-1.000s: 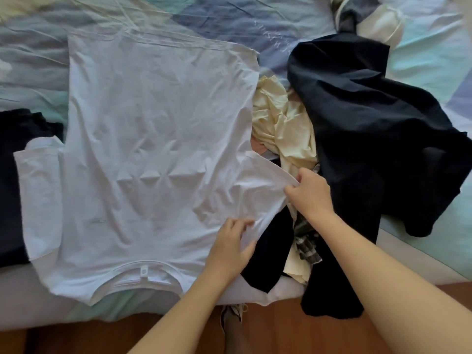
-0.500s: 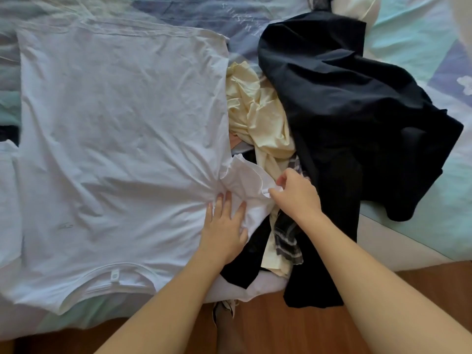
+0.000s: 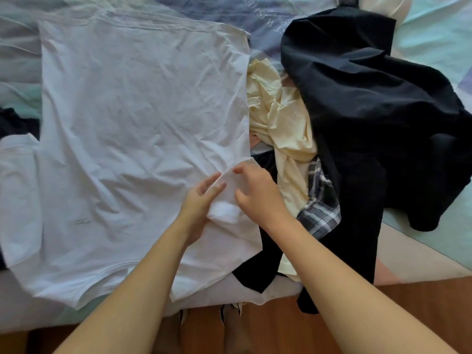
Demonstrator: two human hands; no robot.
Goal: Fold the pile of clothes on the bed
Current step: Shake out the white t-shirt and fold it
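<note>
The bed [image 3: 434, 47] fills the view, and on its left half the white shirt [image 3: 132, 118] lies spread flat. Its long axis runs straight away from the person, with the collar at the near edge and the hem far. To its right, touching its side seam, is the unfolded pile: a black garment [image 3: 370, 98] on top, a cream one [image 3: 281, 118] beneath it and a plaid piece [image 3: 321, 205] nearest the hands. The shirt's right sleeve [image 3: 227, 192] is bunched at the seam, just ahead of both hands. The left hand [image 3: 199, 203] holds its fold between thumb and fingers from the body side. The right hand [image 3: 258, 198], fingers curled, pinches its outer edge from the pile side. The sleeve probably needs to go leftward across the body, at right angles to the long axis, and the left hand is nearer that landing spot.
</note>
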